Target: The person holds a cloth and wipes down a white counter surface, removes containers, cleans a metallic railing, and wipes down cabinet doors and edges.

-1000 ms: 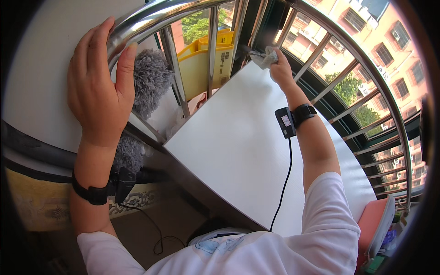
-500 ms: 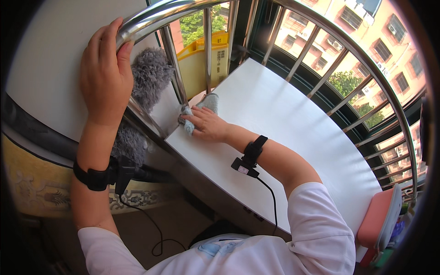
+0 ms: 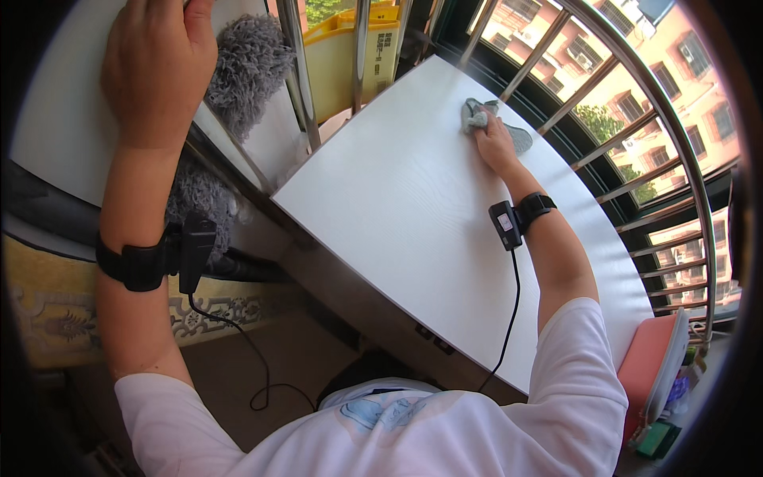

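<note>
A grey-green cloth [image 3: 518, 140] lies bunched on the white tabletop [image 3: 381, 215], close to its far right edge by the railing. My right hand [image 3: 494, 145] is closed on it and presses it against the surface. At the upper left, my left hand [image 3: 159, 75] reaches up to the metal handrail, fingers curled over it; the top of the picture cuts off the fingertips and nearly all of the rail there. Beside this hand hangs a fluffy grey duster [image 3: 248, 71]. Both wrists wear black straps with small cabled devices.
Metal railing bars [image 3: 584, 95] curve along the table's far and right sides, with buildings outside. A yellow folded item [image 3: 338, 75] stands behind the bars. A pink case [image 3: 652, 358] sits at the right, near small items. More grey fluff [image 3: 199, 199] hangs lower left.
My right hand has carried the cloth from the tabletop's left corner to its far right edge. The view has shifted, so my left hand and the handrail appear higher and further left.
</note>
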Tool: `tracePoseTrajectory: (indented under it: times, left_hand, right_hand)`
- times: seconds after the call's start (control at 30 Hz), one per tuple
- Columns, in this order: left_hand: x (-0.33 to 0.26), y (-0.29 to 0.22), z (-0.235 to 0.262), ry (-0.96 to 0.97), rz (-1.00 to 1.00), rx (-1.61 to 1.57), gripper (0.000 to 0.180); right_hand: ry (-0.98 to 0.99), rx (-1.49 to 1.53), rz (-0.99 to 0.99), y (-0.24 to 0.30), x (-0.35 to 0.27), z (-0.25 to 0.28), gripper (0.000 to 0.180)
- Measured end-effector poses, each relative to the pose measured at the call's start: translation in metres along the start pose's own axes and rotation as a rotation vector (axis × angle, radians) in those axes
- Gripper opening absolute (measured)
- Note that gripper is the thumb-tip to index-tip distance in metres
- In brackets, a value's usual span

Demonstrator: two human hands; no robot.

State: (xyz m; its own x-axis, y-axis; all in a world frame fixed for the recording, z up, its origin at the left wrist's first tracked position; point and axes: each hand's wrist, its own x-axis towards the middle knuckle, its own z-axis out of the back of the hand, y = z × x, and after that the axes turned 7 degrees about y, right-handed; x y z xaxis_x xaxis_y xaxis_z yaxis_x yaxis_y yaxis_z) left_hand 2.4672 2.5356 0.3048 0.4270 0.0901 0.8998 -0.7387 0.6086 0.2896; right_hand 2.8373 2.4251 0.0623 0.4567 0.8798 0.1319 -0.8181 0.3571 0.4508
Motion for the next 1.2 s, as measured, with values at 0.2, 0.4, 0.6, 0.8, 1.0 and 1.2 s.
tracePoseTrajectory:
  times: [0.2, 0.4, 0.6, 0.8, 1.0, 1.2]
  left_hand:
    - [-0.011, 0.036, -0.018, 0.007, -0.062, 0.005, 0.032]
    - [-0.014, 0.038, -0.023, 0.013, -0.052, 0.045, 0.034]
    - [-0.01, 0.037, -0.024, -0.005, -0.078, 0.087, 0.032]
    - [-0.008, 0.038, -0.022, 0.024, -0.112, 0.079, 0.032]
    - [-0.007, 0.029, -0.017, 0.016, -0.09, 0.053, 0.031]
    - [-0.004, 0.03, -0.022, 0.003, -0.075, 0.069, 0.032]
  right_hand:
    - [0.502, 0.305, 0.977, 0.191, -0.156, -0.062, 0.059]
    - [0.721, 0.905, 0.415, 0.189, -0.162, 0.026, 0.052]
    - [-0.311, 0.748, -0.051, -0.037, -0.06, 0.087, 0.023]
    - [-0.132, -0.194, -0.309, -0.122, -0.012, 0.039, 0.058]
    - [0.082, -0.112, -0.032, 0.036, 0.035, -0.017, 0.059]
    - [0.205, -0.035, 0.508, 0.156, -0.034, -0.065, 0.054]
